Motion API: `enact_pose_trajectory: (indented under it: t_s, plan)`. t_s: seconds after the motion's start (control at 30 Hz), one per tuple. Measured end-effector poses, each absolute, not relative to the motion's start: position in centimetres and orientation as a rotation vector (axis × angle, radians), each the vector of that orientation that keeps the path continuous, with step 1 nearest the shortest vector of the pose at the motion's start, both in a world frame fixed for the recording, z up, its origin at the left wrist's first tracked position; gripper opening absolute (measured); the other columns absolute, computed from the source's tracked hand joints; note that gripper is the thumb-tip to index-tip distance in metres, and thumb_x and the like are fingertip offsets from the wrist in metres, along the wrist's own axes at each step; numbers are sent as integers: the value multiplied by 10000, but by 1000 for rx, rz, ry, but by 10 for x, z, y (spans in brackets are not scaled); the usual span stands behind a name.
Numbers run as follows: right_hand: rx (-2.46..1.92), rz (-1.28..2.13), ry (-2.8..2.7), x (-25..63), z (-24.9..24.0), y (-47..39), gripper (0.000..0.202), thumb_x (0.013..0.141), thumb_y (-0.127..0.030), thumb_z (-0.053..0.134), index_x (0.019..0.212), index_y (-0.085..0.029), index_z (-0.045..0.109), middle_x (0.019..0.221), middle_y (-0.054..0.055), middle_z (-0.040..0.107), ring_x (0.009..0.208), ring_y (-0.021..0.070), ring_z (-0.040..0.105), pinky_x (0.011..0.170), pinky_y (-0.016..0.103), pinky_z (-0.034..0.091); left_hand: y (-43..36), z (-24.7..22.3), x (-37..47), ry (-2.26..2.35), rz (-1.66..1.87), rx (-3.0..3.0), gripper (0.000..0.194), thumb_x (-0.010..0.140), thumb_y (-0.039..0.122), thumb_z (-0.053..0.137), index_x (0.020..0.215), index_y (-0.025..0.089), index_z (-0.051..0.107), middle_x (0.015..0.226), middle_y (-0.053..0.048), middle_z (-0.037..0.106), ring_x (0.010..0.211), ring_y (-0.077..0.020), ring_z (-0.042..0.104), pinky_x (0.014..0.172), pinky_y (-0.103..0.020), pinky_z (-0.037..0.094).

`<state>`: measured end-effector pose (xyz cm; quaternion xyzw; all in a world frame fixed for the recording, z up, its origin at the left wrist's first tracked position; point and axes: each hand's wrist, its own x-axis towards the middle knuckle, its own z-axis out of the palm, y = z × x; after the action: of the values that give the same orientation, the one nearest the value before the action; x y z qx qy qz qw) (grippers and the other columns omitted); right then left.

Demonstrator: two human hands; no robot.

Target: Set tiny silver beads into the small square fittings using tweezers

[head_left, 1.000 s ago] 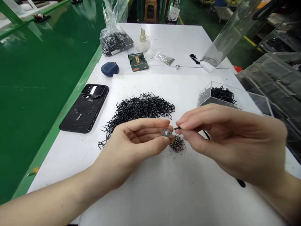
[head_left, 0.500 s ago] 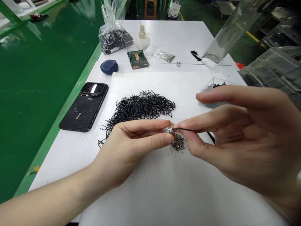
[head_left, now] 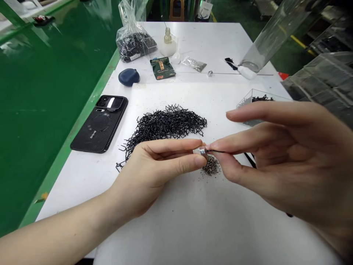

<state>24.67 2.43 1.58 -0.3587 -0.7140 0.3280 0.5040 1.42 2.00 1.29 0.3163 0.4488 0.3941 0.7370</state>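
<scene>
My left hand pinches a small silver metal piece between thumb and fingers. At its right end, my right hand closes thumb and finger on a thin black bent wire; its index finger is stretched out above. The wire's tip meets the metal piece, but whether it sits inside cannot be made out. Just below the fingertips lies a small heap of tiny metallic bits. A larger pile of black bent wires spreads behind my left hand. Part of a black stick shows behind my right hand.
A black phone and a dark blue case lie left on the white table. Farther back are a plastic bag, a green packet and a bottle. A clear box stands behind my right hand.
The whole view has shifted slightly. Both hands keep their grip, with the metal piece turned a little between my left fingers. More of the black stick shows below my right hand.
</scene>
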Motion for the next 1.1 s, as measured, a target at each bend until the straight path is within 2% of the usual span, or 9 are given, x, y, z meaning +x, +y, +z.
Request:
enact_pose_trajectory:
  t_s: [0.13,0.23,0.43,0.5,0.6,0.67,0.83,1.03,1.1]
  plan:
    - [-912,639,-1843,249,18,25,559,968,-22,936,1384,-385,843,1008,-83,968,926,238,979,942,359,855,18,12,13,994,866,713,260,783,317,1206,968,373,1033,1117,7,1008,1133,-214,932,1037,-248,728]
    - [-923,498,-1938,252,19,27,447,978,-63,940,1295,-372,876,1008,-60,974,896,260,981,919,374,860,17,12,13,1005,859,725,277,774,270,1192,970,384,1033,1130,16,1008,1186,-240,928,1073,-282,727]
    - [-866,585,-1944,254,21,29,565,962,8,922,1350,-388,814,1013,-60,977,869,270,973,884,412,871,18,11,13,1035,846,726,301,734,295,1201,964,389,1033,1145,-3,1009,1215,-287,931,1116,-361,733]
    - [-866,648,-1897,252,21,29,569,944,27,924,1321,-379,794,993,-62,972,829,258,961,855,400,866,18,10,12,1039,845,737,301,715,303,1211,935,398,1029,1124,8,1009,1207,-286,938,1107,-351,737]
    - [-851,711,-1847,250,18,30,496,928,32,915,1198,-364,787,943,-74,944,798,217,941,793,324,841,17,10,10,1015,853,754,287,729,284,1206,904,415,1021,1057,39,1005,1143,-236,954,1048,-267,736]
    - [-834,720,-1819,248,16,31,458,913,17,914,1139,-358,778,908,-81,915,772,191,921,766,281,821,16,10,10,987,855,757,279,749,272,1200,914,410,1022,1033,31,1003,1098,-225,964,1039,-255,742]
    - [-796,736,-1829,248,14,32,466,877,31,889,1112,-358,787,883,-72,888,745,209,894,746,312,819,16,10,11,977,855,754,274,737,272,1211,878,400,1015,1025,8,1002,1061,-245,975,1059,-294,758]
    - [-781,738,-1861,252,16,33,422,894,14,905,1075,-338,758,923,-70,887,756,175,893,769,253,816,16,11,11,968,858,788,278,720,278,1227,880,367,1018,1063,-31,1004,1096,-303,971,1091,-384,780]
    - [-783,728,-1876,253,16,34,414,899,-2,912,1075,-343,757,928,-63,889,754,188,892,757,278,825,16,11,11,960,859,785,287,711,270,1233,876,362,1017,1039,-24,1002,1071,-291,974,1070,-360,785]
